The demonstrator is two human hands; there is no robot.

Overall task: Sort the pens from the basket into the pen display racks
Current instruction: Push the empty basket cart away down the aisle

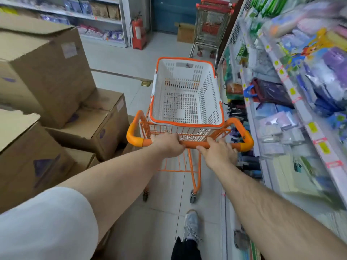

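Stacked cardboard boxes (47, 76) fill left side of aisle. Store shelving (293, 102) on right, packed with bagged stationery goods, blurred. Orange trolley (189, 166) on tiled floor between them, carrying white basket (212, 94) with orange rim; no pens visible inside basket. Metal shopping carts (211, 29) nested at far end, red fire extinguisher (138, 31) beside them. Left hand (169, 145) curled round orange push bar (191, 144); right hand (217, 152) grips same bar, just beside left. Grey sneaker (191, 225) below trolley.
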